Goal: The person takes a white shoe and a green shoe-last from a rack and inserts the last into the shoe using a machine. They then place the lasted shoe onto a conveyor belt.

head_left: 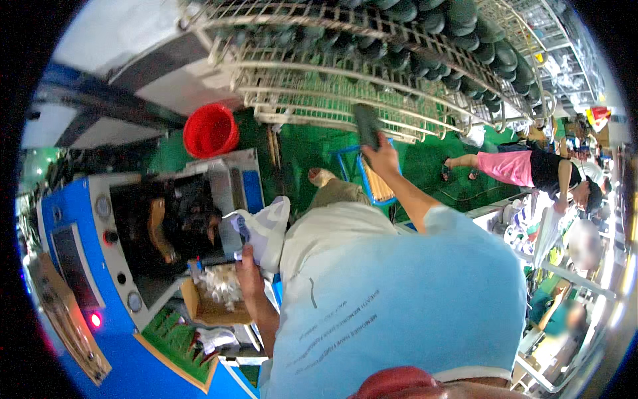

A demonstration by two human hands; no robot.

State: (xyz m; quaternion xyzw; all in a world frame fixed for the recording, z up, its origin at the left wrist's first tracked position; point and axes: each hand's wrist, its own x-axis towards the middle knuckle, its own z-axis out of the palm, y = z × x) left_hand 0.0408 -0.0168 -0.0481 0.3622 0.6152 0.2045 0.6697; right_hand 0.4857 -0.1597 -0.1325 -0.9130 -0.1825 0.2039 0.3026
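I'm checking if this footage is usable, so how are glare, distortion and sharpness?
In the head view, lamps glare white at right; in the head view, the wire rack curves near the rim; in the head view, the left hand and white shoe look slightly soft.

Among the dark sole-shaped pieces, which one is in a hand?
The dark piece in the right hand; the others sit in rows on the wire rack.

Light-blue short-sleeved shirt [425, 286]; small dark lettering [349, 311]; pale collar [475, 374]; beige trousers [339, 193]
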